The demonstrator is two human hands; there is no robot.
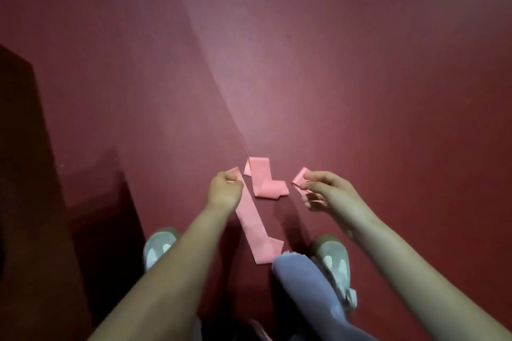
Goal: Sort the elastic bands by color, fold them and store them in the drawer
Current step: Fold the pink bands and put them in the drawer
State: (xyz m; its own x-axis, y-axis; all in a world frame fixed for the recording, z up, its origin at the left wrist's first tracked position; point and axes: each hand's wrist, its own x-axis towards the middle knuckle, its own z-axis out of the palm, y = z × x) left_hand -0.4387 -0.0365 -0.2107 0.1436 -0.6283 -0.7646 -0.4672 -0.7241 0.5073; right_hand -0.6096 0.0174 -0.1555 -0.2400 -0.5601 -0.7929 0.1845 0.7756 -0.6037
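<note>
A person stands over a dark red floor (360, 91), both bare arms stretched down toward a pink elastic band (250, 227). The left hand (225, 188) is closed in a fist round one end of the band, and the tip sticks out above the knuckles. From that fist the strip runs flat across the floor toward the person's feet, where it bends back on itself just beside the right shoe (333, 255).

The right hand (324, 188) pinches a short pink end (300, 178) between thumb and forefinger. Its other fingers are loosely curled beneath and hold nothing.

Between the two hands a folded pink length (263, 183) lies in a zigzag on the floor. It sits just beside the strip from the left hand and apart from the right hand. Whether the three pink pieces belong to one band cannot be told.

The left shoe (159, 246), grey with pale patches, is partly hidden by the left forearm. A lilac-grey trouser leg (302, 285) covers part of the right shoe. A dark piece of furniture (25, 174) stands in shadow along the floor's left edge.
</note>
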